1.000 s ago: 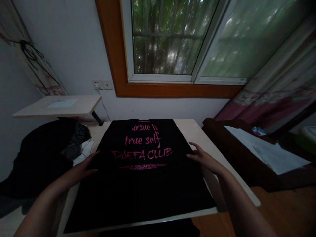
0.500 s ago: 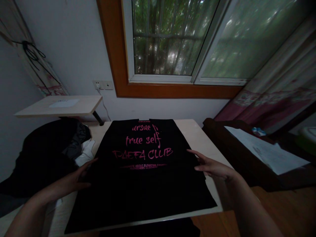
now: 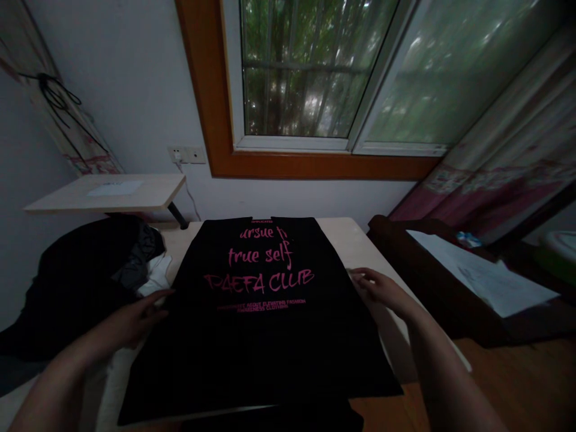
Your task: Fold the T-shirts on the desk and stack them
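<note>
A black T-shirt (image 3: 252,354) lies spread on the pale table, pink lettering facing up. Its lower edge reaches the table's near edge. At its left side, my left hand (image 3: 139,318) has its fingers closed on the fabric edge, thumb nearer me. Across from it, my right hand (image 3: 382,291) pinches the right edge of the shirt with bent fingers. The fingertips of both hands are partly lost against the dark cloth.
Dark clothes (image 3: 81,276) and a white cloth (image 3: 155,273) are heaped at the left, under a small raised shelf (image 3: 157,189). The pale table (image 3: 360,246) stands against the wall below a window. Dark wooden furniture with a white sheet (image 3: 486,276) is at the right.
My right hand has shifted slightly outward and its fingers have drawn in at the shirt's edge. The shirt's right side and lower right corner lie straighter; creases across the lowest lettering have smoothed.
</note>
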`<move>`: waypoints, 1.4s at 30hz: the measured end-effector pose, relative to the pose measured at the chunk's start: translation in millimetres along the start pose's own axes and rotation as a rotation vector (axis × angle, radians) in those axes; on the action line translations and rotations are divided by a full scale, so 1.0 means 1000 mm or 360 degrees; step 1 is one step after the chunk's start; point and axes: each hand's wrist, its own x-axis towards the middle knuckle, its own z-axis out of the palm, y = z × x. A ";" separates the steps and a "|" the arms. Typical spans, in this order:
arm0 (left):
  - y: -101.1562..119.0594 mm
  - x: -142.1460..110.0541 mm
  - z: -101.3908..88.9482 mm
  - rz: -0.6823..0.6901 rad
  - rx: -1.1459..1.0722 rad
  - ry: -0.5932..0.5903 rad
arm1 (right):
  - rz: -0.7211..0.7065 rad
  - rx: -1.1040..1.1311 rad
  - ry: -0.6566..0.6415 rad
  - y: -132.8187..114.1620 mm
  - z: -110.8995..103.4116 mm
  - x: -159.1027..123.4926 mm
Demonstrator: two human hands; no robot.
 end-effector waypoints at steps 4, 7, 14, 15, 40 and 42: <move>0.049 0.027 0.016 0.0345 0.0288 0.0364 | -0.0386 -0.0359 0.0441 -0.032 0.037 0.025; 0.095 0.051 0.040 0.0631 0.0473 0.0379 | -0.0664 -0.0486 0.0370 -0.067 0.081 0.038; 0.168 0.115 0.102 0.0659 0.0881 0.0408 | -0.0734 -0.0786 0.0167 -0.149 0.183 0.058; 0.173 0.122 0.110 0.0603 0.0896 0.0439 | -0.0703 -0.0808 0.0167 -0.154 0.194 0.060; 0.053 0.101 0.083 0.0444 0.0980 0.0817 | -0.0644 -0.1074 0.0667 -0.016 0.099 0.080; 0.054 0.102 0.083 0.0437 0.0981 0.0815 | -0.0610 -0.1099 0.0674 -0.019 0.099 0.079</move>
